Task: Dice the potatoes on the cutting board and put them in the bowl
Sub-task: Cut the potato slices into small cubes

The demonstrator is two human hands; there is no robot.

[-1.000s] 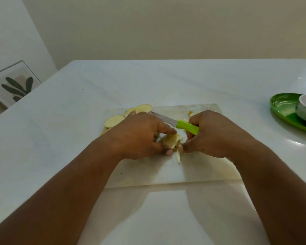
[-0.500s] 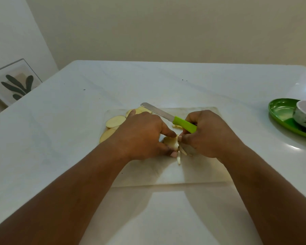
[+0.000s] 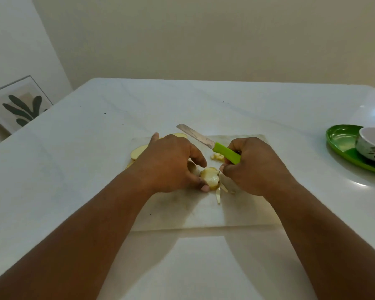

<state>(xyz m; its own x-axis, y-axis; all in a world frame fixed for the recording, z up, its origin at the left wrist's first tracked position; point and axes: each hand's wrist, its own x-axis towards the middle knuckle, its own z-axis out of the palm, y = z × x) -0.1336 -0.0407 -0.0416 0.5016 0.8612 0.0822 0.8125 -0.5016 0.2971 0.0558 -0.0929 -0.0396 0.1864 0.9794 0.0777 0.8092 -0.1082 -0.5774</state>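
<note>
At the centre of the frame a stack of potato slices (image 3: 210, 178) sits on the white cutting board (image 3: 182, 213), pinched by the left hand (image 3: 171, 163). The right hand (image 3: 253, 167) grips a green-handled knife (image 3: 208, 143), blade pointing to the upper left. More slices (image 3: 139, 152) lie left; the bowl (image 3: 371, 146) stands on a green plate (image 3: 342, 141) far right.

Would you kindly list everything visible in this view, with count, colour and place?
Cutting board: one, white, table centre.
Potato stack: one, pale yellow, between the hands.
Potato slices: a few, pale yellow, board's far left, partly hidden.
Cut pieces: small heap, pale yellow, under the knife handle.
Knife: one, green handle, raised.
Bowl: one, white, floral, on tray.
Tray: one, green, far right.
Framed print: one, leaf motif, left wall.
Left hand: holds potato stack.
Right hand: grips knife.
</note>
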